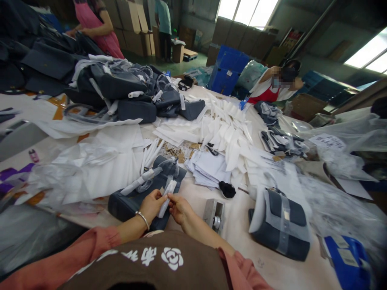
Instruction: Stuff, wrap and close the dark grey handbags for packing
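Observed at the near edge of the cluttered worktable [232,237]: one white wrapped strip [163,208], lying over a dark bag [120,204] directly in front of the person. The strip's long axis runs away from the body with a slant; its far end leans to the person's right, and its near end points back toward the apron [145,262], slightly left.

Left hand [152,206]: thumb and fingers closed together, pinching the strip from its left side. Right hand [181,208]: thumb and forefinger brought together on the strip's right edge, the other fingers curled beneath. The two sets of fingertips nearly meet.

A second wrapped length [137,183] lies across the bag to the left, slanting toward the far right.

Hidden or unclear: the fingertips cover part of the strip's middle; what the wrapping encloses cannot be seen. The left hand and forearm block part of the bag, so I cannot settle its own long axis. Crumpled clear film [168,166] blurs the join at the strip's far end. The apron's lower part is cut off.
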A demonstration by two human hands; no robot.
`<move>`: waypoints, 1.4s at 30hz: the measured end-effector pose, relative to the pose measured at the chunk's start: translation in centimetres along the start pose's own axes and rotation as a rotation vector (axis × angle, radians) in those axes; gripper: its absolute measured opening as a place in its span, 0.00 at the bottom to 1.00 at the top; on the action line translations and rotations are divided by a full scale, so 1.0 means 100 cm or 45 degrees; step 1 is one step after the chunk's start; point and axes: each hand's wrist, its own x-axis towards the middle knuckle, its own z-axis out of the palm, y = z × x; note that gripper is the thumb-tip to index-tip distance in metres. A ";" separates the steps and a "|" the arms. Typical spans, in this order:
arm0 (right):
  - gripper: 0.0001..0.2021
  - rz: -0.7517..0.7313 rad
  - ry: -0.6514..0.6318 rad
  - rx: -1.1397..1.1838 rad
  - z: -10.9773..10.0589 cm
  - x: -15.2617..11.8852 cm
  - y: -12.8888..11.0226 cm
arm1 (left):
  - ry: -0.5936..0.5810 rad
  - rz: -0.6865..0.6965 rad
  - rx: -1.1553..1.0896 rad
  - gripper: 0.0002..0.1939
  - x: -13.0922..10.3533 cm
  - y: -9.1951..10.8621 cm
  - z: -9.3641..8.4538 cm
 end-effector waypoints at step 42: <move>0.14 0.035 -0.237 -0.072 0.002 -0.001 0.004 | 0.010 -0.054 -0.048 0.12 -0.003 0.008 -0.010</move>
